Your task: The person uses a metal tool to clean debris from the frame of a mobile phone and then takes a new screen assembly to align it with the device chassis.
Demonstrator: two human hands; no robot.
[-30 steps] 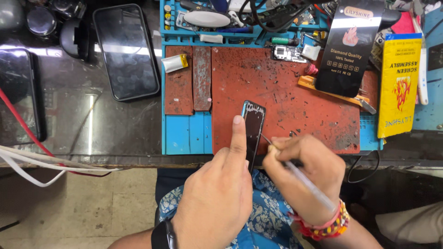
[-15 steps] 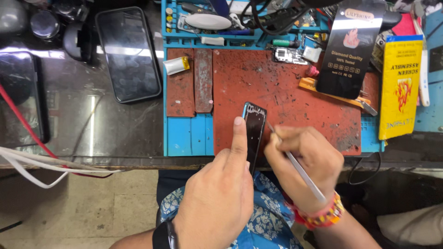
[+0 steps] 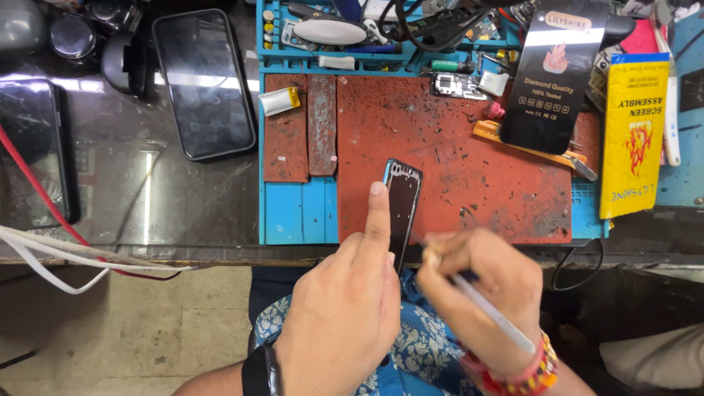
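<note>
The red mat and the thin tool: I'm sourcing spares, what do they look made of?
Red mat: probably silicone or rubber, matte, its surface scuffed and speckled dark. Thin tool in the right hand: looks like metal, with a pale, smooth sheen; its tip is hidden.

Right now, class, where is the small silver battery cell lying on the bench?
In the head view, the small silver battery cell lies at the upper left of the red mat, right of the dark phone on the glass.

The lower part of the phone frame (image 3: 402, 202) is covered by the left hand (image 3: 345, 308). The tool tip is blurred at the right hand (image 3: 480, 293) — its contact cannot be determined. The dark phone (image 3: 33, 150) is cut off at the left edge.
</note>
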